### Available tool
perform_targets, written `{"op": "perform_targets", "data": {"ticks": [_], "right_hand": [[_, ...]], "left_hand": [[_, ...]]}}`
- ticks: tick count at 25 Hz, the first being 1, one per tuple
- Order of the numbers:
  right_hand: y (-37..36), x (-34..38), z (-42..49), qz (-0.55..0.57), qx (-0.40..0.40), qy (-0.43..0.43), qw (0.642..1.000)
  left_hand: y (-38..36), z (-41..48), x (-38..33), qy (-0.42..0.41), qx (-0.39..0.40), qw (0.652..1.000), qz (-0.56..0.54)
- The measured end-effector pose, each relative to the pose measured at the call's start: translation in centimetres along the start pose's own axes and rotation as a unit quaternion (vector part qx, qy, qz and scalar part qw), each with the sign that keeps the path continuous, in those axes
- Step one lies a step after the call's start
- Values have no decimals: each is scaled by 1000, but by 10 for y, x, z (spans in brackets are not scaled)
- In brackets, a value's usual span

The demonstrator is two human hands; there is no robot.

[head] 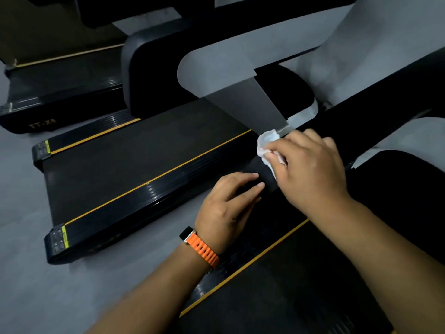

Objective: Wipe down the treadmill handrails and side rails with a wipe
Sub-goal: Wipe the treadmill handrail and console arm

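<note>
Head view, near to far. At the lower edge lies the running belt (301, 292) of the nearest treadmill, bordered by a yellow line. Above it the left forearm wears a watch on an orange strap (204, 249). The left hand (228, 203) holds the black handrail (375, 104), its fingers bent over the top of the bar near its lower end; the thumb is hidden. Just beyond, the right hand (310, 169) grasps a crumpled white wipe (266, 143), pinched between thumb and fingers and pressed against the handrail, a short way up the bar from the left hand. The wipe sits where a grey upright (240, 100) appears to meet the bar, which runs on diagonally to the upper right. To the left, on the grey floor (24, 261), stands a second treadmill (144, 165) whose black deck carries two yellow stripes and yellow labels at its rear corners. Farther left, a third treadmill (41, 116) shows the marking "TT-X6" on its rear end cap.
</note>
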State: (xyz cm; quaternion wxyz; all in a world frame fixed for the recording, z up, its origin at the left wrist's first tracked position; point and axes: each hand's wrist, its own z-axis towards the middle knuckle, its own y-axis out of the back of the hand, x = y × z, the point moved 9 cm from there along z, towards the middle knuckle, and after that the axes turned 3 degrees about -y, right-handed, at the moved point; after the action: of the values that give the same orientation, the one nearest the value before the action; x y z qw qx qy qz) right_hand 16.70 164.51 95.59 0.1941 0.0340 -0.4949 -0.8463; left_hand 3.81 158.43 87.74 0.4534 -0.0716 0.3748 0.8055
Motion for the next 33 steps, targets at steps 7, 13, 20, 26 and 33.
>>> {"op": "perform_targets", "data": {"ticks": [7,13,20,26,33], "right_hand": [[-7,38,-11,-178,-18,20,984],[-26,65,-42,-246,-52,74,965],[-35,75,-52,-293,-102,129,942],[-36,78,-54,-296,-129,158,933],[-57,91,-56,-337,-103,223,909]], "left_hand": [[-8,-15,33,-94,-15,994,-58],[-15,-27,40,-166,-51,984,-51],[-32,-61,44,-182,-147,972,-19],[-37,-74,44,-219,-220,950,-17],[-43,-81,48,-232,-263,936,-22]]}}
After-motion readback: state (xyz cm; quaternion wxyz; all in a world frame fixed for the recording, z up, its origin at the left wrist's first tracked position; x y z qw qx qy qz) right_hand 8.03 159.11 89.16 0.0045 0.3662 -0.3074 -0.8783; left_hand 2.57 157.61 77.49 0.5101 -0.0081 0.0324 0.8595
